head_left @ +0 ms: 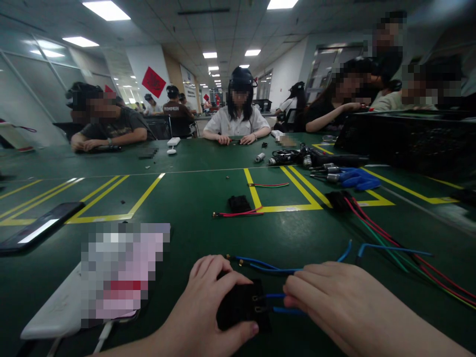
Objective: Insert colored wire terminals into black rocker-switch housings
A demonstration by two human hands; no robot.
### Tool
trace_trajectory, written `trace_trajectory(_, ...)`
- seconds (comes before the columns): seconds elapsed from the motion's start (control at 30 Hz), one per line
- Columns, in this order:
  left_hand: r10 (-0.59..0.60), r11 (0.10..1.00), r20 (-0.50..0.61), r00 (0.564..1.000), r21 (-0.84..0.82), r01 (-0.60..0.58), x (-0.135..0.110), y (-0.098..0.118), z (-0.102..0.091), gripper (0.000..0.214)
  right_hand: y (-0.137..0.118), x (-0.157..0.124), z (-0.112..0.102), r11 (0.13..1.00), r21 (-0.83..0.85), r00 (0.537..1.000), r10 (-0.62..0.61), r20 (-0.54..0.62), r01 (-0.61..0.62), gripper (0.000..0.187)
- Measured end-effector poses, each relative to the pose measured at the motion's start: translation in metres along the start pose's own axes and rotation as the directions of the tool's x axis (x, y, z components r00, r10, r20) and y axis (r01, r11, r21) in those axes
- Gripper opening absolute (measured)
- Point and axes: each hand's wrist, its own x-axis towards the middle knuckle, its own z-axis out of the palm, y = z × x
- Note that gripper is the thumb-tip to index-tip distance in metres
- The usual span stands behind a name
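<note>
My left hand [219,302] is closed around a black rectangular block [243,305] on the green table, thumb on the near side and fingers on the far side. Two metal terminals show at the block's right end, with two blue wires [273,296] running from them. My right hand [327,297] pinches these wires just right of the block; its fingertips are partly hidden. Whether the wires are fixed in the terminals I cannot tell. Just beyond my hands lie loose blue wires [267,266] with brass-coloured ends.
A phone [44,225] and a white power bank [55,307] lie left. Ahead are a small black block [239,203] and red wires [238,214]. To the right lie a black connector [336,201] with red and green wires, and blue gloves [359,178]. People sit across the table.
</note>
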Motion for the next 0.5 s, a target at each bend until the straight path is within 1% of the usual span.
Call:
trace_trajectory(0.03,-0.005,1.000,0.004,1.000,0.001,0.005,0.000,0.001,0.000,0.049,-0.001,0.001,-0.002,1.000,-0.007,1.000,-0.010,-0.017,0.010,0.017)
trace_trajectory(0.13,-0.010,1.000,-0.003,1.000,0.005,0.010,0.000,0.001,-0.001,0.049,-0.001,0.002,-0.005,0.999,-0.028,0.997,-0.037,-0.063,0.035,0.024)
trace_trajectory(0.17,-0.007,1.000,-0.005,1.000,0.004,0.007,0.000,0.001,0.000,0.049,0.000,0.002,-0.005,0.999,-0.032,0.997,-0.038,-0.070,0.036,0.024)
trace_trajectory(0.27,-0.001,1.000,-0.007,1.000,0.004,0.002,-0.001,-0.001,0.001,0.048,0.001,-0.001,0.000,1.000,-0.030,1.000,-0.009,-0.026,0.008,0.016)
trace_trajectory(0.4,0.005,1.000,-0.018,1.000,0.012,-0.004,-0.001,-0.002,0.001,0.047,0.001,-0.004,0.006,0.999,-0.028,0.997,0.039,0.065,-0.037,0.027)
trace_trajectory(0.5,0.010,1.000,-0.016,1.000,0.015,-0.010,0.000,-0.002,0.001,0.047,0.000,-0.004,0.005,0.999,-0.018,0.995,0.049,0.084,-0.047,0.027)
